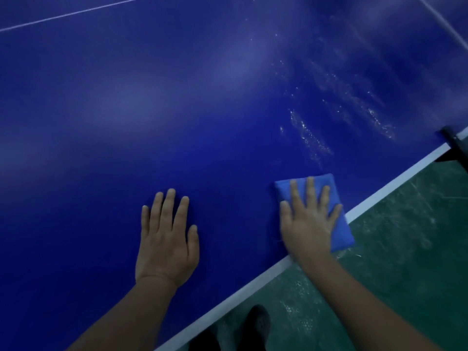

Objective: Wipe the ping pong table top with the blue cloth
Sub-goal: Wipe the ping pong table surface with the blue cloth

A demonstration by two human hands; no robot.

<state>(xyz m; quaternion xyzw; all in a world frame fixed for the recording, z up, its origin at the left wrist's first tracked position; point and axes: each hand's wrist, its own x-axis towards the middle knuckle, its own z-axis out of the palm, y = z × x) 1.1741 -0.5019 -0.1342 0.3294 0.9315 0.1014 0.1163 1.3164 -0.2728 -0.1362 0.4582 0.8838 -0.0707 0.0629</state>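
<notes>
The dark blue ping pong table top [177, 110] fills most of the view, with a white line along its near edge. A folded light blue cloth [340, 231] lies at that edge, partly hanging over it. My right hand [307, 224] presses flat on the cloth with fingers spread. My left hand [167, 239] rests flat on the bare table to the left, fingers apart, holding nothing. Wet streaks and droplets [311, 138] glisten on the surface beyond the cloth.
Green floor [405, 249] lies past the table edge at lower right, with my dark shoes [255, 323] below. A black net post clamp [453, 145] sits at the right edge. A thin white centre line [76, 12] crosses the far top.
</notes>
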